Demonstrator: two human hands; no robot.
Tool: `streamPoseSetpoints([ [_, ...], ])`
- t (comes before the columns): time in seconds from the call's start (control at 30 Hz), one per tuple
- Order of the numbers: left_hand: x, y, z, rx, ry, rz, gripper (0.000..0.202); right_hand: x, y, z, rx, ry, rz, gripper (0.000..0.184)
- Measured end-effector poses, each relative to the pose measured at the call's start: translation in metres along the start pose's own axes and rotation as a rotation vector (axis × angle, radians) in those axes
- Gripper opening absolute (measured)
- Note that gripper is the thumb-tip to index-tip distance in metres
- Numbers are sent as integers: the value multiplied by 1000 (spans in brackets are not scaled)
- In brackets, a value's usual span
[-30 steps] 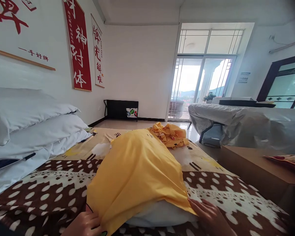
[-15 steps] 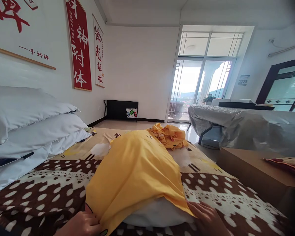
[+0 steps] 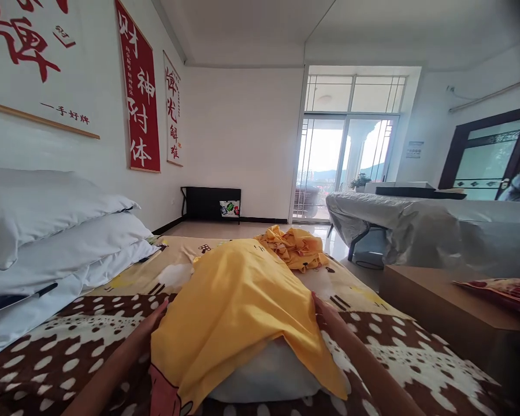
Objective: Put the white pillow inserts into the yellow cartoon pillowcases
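Observation:
A white pillow (image 3: pixel 266 378) lies on the bed, mostly covered by a yellow pillowcase (image 3: pixel 236 312) whose open end hangs loose near me. My left hand (image 3: pixel 152 321) lies flat against the left side of the covered pillow, fingers stretched forward. My right hand (image 3: pixel 323 312) presses against its right side, partly hidden by the yellow cloth. Neither hand grips the cloth as far as I can see.
A brown and cream spotted blanket (image 3: pixel 69 352) covers the bed. Three white pillows (image 3: pixel 65 242) are stacked at the left. A crumpled yellow cloth (image 3: pixel 295 247) lies at the far end. A wooden bedside table (image 3: pixel 446 306) stands at the right, a covered table (image 3: pixel 433 225) beyond.
Both hands left the open near end of the pillowcase and slid forward along the two sides of the pillow. The camera tilted slightly down.

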State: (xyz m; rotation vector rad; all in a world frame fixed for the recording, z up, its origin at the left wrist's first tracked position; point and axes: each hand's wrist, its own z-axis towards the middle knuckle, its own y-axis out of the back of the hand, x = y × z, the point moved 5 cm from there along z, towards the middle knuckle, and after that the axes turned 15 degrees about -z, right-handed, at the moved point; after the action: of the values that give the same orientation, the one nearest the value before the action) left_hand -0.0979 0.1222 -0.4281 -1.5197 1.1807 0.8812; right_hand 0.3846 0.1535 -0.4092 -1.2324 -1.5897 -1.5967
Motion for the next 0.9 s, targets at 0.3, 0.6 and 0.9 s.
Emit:
streamPoseSetpoints([
  [0.3,-3,-14,-2,-2,-114,-52,34,8,11,8,-250,229,-288,41],
  [0.6,-4,-4,-23,-100,-296,321,51,-13,-7,0,-250,310,-687,33],
  [0.9,-15,-4,-46,-121,-242,473,52,-11,28,-17,-257,308,-923,41],
])
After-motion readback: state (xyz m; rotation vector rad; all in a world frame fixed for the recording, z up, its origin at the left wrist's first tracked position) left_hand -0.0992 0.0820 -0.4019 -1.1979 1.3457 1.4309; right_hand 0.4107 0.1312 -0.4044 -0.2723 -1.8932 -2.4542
